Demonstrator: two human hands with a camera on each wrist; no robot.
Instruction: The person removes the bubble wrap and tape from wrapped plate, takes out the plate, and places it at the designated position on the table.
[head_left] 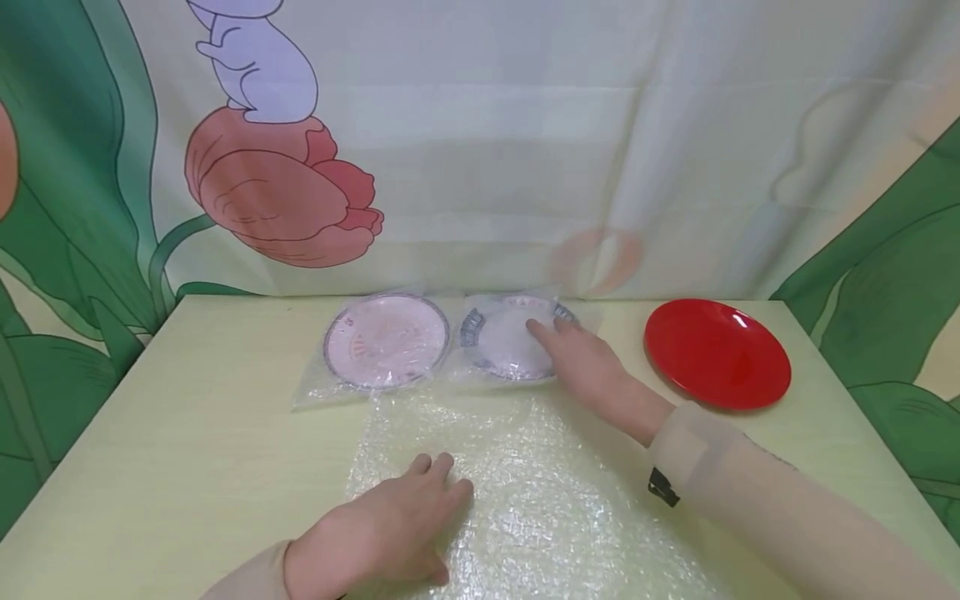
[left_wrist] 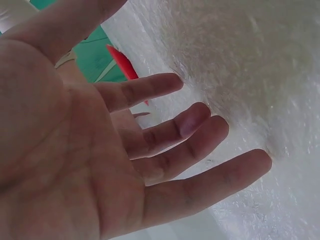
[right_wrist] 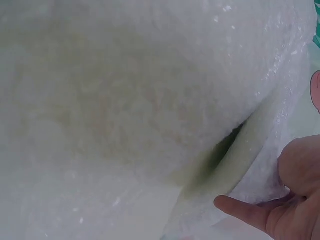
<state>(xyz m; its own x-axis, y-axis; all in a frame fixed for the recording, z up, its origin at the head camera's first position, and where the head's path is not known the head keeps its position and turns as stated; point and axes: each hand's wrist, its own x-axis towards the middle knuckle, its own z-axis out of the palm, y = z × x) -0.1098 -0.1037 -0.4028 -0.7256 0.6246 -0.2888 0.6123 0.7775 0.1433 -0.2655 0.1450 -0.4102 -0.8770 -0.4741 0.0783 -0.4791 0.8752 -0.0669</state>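
A sheet of bubble wrap [head_left: 540,492] lies on the table, reaching from the front edge of the view to the plates. My left hand [head_left: 382,529] rests on its left part with fingers spread; in the left wrist view the fingertips of that hand [left_wrist: 165,145] touch the wrap [left_wrist: 280,75]. My right hand [head_left: 592,367] reaches over the wrapped plate with blue marks [head_left: 513,342], its fingers on the plate's right side. In the right wrist view, the right hand [right_wrist: 285,200] is beside the raised edge of the wrap [right_wrist: 125,100].
A pink-white plate [head_left: 386,342] in clear wrap lies at the back, left of the blue-marked one. A red plate [head_left: 716,354] sits at the back right of the table [head_left: 187,442]. Behind hangs a printed curtain [head_left: 480,167].
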